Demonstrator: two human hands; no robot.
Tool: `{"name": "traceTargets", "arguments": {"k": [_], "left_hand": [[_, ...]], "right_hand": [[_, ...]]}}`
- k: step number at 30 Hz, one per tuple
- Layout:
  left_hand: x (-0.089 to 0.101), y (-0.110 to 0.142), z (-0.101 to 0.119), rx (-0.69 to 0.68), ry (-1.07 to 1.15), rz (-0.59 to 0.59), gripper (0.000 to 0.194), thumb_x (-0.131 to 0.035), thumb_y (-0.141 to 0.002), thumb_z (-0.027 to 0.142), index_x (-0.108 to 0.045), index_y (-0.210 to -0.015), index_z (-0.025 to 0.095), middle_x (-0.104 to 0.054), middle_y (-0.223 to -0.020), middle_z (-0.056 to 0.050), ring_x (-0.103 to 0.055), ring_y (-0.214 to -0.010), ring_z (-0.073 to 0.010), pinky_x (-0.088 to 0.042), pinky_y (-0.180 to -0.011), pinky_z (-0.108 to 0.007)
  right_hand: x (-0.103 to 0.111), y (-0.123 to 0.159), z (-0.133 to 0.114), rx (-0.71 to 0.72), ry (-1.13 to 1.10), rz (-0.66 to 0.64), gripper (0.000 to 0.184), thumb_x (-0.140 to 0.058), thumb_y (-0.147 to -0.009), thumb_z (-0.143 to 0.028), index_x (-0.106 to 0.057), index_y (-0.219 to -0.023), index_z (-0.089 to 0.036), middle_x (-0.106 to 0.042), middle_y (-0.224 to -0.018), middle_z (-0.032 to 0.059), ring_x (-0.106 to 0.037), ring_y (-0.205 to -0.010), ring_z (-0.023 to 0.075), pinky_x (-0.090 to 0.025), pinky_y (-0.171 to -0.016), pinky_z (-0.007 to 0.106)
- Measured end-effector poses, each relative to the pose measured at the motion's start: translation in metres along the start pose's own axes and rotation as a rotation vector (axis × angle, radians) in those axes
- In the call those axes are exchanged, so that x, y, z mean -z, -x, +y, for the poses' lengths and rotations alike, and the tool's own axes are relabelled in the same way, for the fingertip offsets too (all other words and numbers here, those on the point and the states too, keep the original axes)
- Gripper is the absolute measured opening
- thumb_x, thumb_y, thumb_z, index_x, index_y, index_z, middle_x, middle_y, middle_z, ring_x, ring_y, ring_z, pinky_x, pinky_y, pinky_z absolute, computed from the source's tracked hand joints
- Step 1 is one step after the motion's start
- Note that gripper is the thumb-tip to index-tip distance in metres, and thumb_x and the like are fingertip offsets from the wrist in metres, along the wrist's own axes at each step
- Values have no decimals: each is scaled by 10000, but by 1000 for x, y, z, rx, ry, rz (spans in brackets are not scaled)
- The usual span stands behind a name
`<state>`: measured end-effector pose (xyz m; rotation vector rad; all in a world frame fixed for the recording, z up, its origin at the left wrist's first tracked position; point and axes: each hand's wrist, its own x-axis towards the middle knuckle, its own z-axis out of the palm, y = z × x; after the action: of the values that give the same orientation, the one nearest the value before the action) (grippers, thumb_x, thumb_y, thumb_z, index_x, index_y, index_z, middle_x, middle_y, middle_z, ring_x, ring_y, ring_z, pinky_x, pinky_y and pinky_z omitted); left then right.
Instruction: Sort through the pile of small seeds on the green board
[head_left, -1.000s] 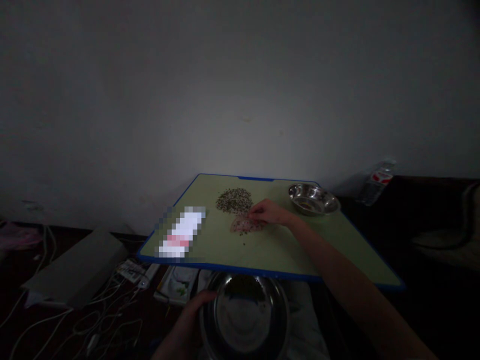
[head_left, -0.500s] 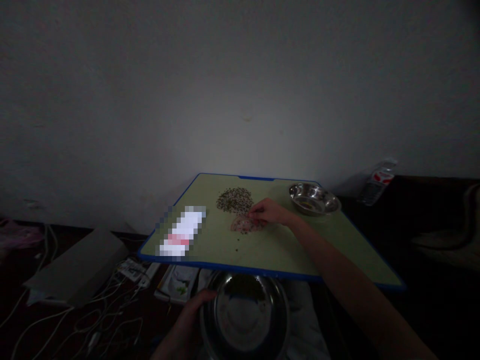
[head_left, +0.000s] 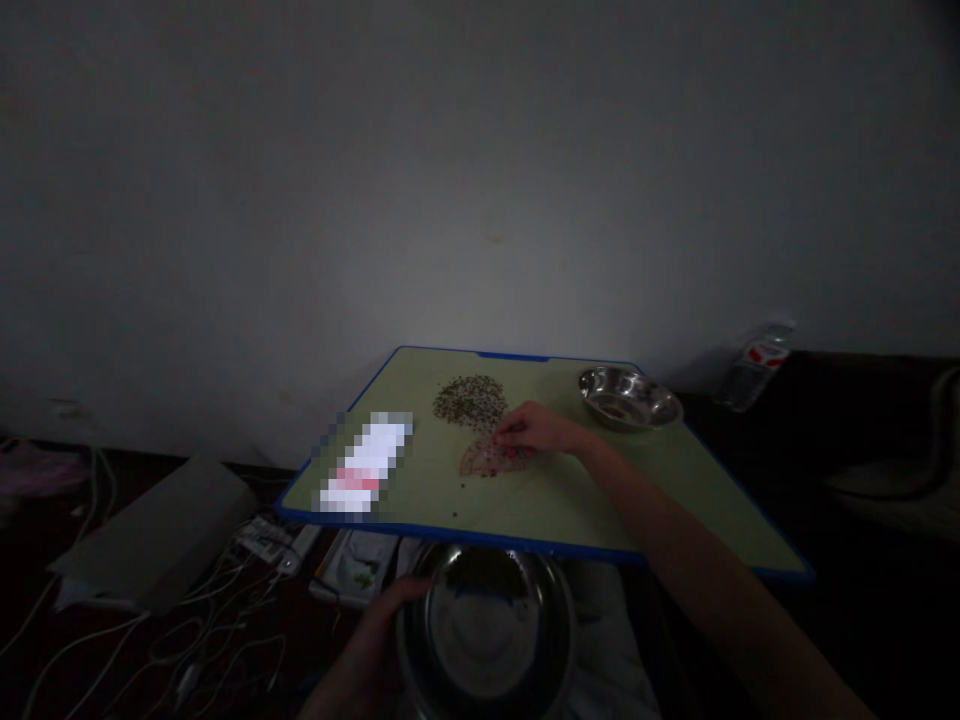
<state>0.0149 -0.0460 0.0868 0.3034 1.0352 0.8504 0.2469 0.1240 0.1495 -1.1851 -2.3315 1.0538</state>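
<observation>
My right hand (head_left: 534,430) is closed in a pinch on a pink, see-through half-round protractor (head_left: 480,458) and holds it low over the green tabletop (head_left: 555,510). A few small dark beans lie around its curved edge, and two loose ones (head_left: 458,500) lie nearer the front edge. Just beyond spreads a heap of small dark beans (head_left: 466,400), perhaps of mixed kinds. Below the table's front edge, my left hand (head_left: 390,620) grips the left rim of a large steel bowl (head_left: 487,640), tilted, with dark green beans gathered at its far side.
A smaller steel bowl (head_left: 628,400) with a little in its bottom stands at the table's back right. A phone-like bright, blurred-out object (head_left: 366,465) lies at the left. A plastic bottle (head_left: 756,365) leans beyond the right edge. Cables (head_left: 202,640) and a box (head_left: 154,535) lie lower left.
The protractor has shifted slightly toward me and spreads flatter. Single beans have rolled toward the front edge, to the left. The bowl in my left hand stays nearly in place.
</observation>
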Motion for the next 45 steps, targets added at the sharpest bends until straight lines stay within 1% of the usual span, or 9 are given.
{"name": "traceTargets", "arguments": {"k": [6, 13, 17, 21, 26, 30, 36, 42, 45], "left_hand": [[-9, 7, 2, 11, -24, 12, 216, -552, -686, 226, -635, -505, 141, -659, -471, -40, -588, -510, -179, -388, -628, -279], [-2, 0, -1, 32, -8, -14, 191, -557, -667, 236, -642, -526, 140, -661, -478, -27, -589, -509, -164, -395, -604, -263], [-2, 0, -1, -9, -31, 37, 186, -573, -645, 230, -635, -493, 143, -653, -452, -17, -577, -483, -157, -403, -582, -266], [-5, 3, 1, -2, -53, 64, 213, -546, -670, 234, -638, -499, 147, -626, -419, -6, -562, -453, -154, -407, -577, -274], [-1, 1, 0, 7, -46, 54, 172, -580, -641, 222, -630, -495, 144, -652, -463, -20, -577, -494, -160, -403, -585, -272], [0, 0, 0, -1, -31, 37, 162, -586, -634, 219, -632, -495, 150, -644, -452, -12, -577, -499, -165, -404, -590, -279], [-3, 0, 1, 27, -6, 30, 213, -554, -646, 198, -635, -458, 137, -646, -443, -23, -567, -471, -150, -398, -569, -264], [-10, 6, 2, 1, -18, 71, 213, -538, -656, 193, -635, -474, 140, -655, -454, -26, -577, -481, -158, -399, -576, -273], [-8, 5, 1, 2, -26, 52, 211, -537, -662, 204, -640, -490, 137, -659, -462, -28, -583, -492, -159, -404, -581, -273]], "right_hand": [[-1, 2, -3, 7, -22, -31, 280, -547, -709, -347, -665, -771, -100, -615, -562, 19, -447, -410, 58, -357, -419, 164], [-1, 2, -5, 13, -16, -48, 285, -552, -707, -348, -666, -792, -101, -619, -573, 17, -455, -414, 63, -349, -419, 170], [3, 3, -4, 28, -28, -49, 304, -548, -709, -364, -670, -797, -100, -621, -574, 14, -456, -420, 65, -358, -431, 179], [12, 9, -5, 35, -19, -153, 282, -560, -704, -357, -671, -782, -109, -616, -571, 9, -461, -435, 62, -348, -424, 172], [31, 22, -6, -81, -46, -284, 282, -593, -675, -362, -662, -796, -117, -632, -599, 20, -518, -453, 73, -334, -377, 153], [38, 27, -5, -179, -94, -339, 277, -617, -651, -352, -654, -798, -121, -646, -611, 22, -543, -450, 77, -335, -357, 144], [38, 27, -5, -219, -136, -333, 278, -624, -639, -332, -650, -814, -117, -662, -640, 35, -586, -483, 101, -333, -353, 149], [42, 28, 1, -213, -118, -282, 235, -596, -655, -315, -641, -761, -109, -650, -604, 26, -560, -448, 87, -312, -330, 149], [46, 29, 4, -206, -129, -260, 214, -592, -659, -304, -630, -735, -108, -641, -587, 23, -548, -437, 82, -310, -326, 146]]}}
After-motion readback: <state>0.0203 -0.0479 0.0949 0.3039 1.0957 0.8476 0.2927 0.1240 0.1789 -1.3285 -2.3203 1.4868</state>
